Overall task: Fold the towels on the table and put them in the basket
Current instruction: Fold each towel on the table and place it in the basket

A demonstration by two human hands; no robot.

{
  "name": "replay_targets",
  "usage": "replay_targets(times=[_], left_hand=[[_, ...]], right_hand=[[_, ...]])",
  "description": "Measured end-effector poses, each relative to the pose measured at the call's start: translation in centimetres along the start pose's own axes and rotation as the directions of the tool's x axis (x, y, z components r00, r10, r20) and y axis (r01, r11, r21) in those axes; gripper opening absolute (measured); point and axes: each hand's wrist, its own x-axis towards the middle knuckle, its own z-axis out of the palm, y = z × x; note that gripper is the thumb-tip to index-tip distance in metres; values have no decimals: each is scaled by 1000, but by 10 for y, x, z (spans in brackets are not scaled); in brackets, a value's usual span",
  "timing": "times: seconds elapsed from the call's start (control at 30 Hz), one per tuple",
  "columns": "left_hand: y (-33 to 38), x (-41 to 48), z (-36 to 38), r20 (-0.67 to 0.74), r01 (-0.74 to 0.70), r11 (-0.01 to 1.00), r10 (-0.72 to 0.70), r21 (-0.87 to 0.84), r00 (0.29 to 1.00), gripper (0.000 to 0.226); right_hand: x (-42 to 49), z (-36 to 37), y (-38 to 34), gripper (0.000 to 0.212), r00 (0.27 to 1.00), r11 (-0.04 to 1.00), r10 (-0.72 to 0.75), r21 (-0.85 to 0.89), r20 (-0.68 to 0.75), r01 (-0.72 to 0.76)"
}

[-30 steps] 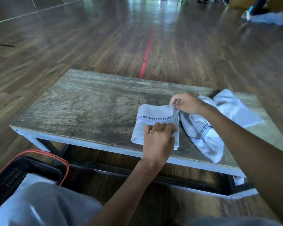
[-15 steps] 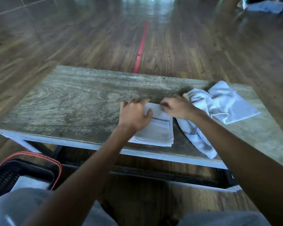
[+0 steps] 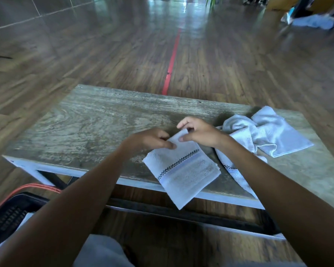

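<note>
A folded white towel (image 3: 183, 174) with a black checkered stripe hangs tilted over the front edge of the low wooden table (image 3: 96, 128). My left hand (image 3: 148, 140) and my right hand (image 3: 201, 132) both pinch its far top corner, close together. To the right a crumpled heap of white towels (image 3: 264, 135) lies on the table, partly behind my right forearm. The black basket (image 3: 14, 207) with an orange rim stands on the floor at the lower left, with something white inside it.
The table has a white frame and stands on a wooden plank floor with a red line (image 3: 172, 60) running away from me. Cloth and clutter (image 3: 312, 22) lie far off at the top right. My grey-clad knees fill the bottom edge.
The folded towel lay flat under my two hands; now both hands have lifted it by one corner and turned it, so it hangs past the table's front edge.
</note>
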Motion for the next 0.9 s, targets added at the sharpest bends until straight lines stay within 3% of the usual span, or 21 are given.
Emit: replay_targets(times=[0.1, 0.2, 0.23, 0.33, 0.4, 0.5, 0.57, 0.7, 0.8, 0.9], left_hand=[[-11, -15, -1, -69, -44, 981, 31, -191, 997, 33], [-19, -32, -1, -194, -117, 901, 37, -418, 980, 37], [-22, -38, -2, -234, -138, 879, 31, -457, 972, 35], [-26, -56, -7, -310, -158, 877, 10, -454, 951, 19], [-30, -67, -7, -349, -147, 900, -6, -411, 937, 15], [-36, -80, 0, -372, -149, 903, -12, -402, 928, 16], [-40, -84, 7, -402, -159, 896, -24, -415, 915, 21], [-45, -78, 22, -430, -165, 860, -69, -483, 900, 26], [-46, -60, 27, -452, -102, 861, -158, -499, 878, 19], [-47, -39, 25, -434, 1, 891, -222, -454, 873, 31]], right_hand=[[-3, 3, -1, 43, 1000, 999, 21, 42, -16, -20], [-14, 0, 2, 79, 976, 983, 181, -47, 122, -177], [-18, 0, 2, 76, 964, 978, 206, -65, 170, -198], [-34, 1, -1, 39, 956, 985, 170, -59, 241, -160], [-44, 3, -2, 32, 958, 985, 168, -68, 234, -156], [-55, 6, -4, 27, 969, 989, 149, -7, 196, -151], [-59, 8, -5, 27, 981, 978, 124, 152, 148, -146], [-58, 9, -8, 29, 986, 925, 160, 355, -44, -134], [-45, 8, -1, 29, 966, 954, 197, 258, -165, -151], [-30, 10, 10, 14, 948, 977, 166, 174, -271, -122]])
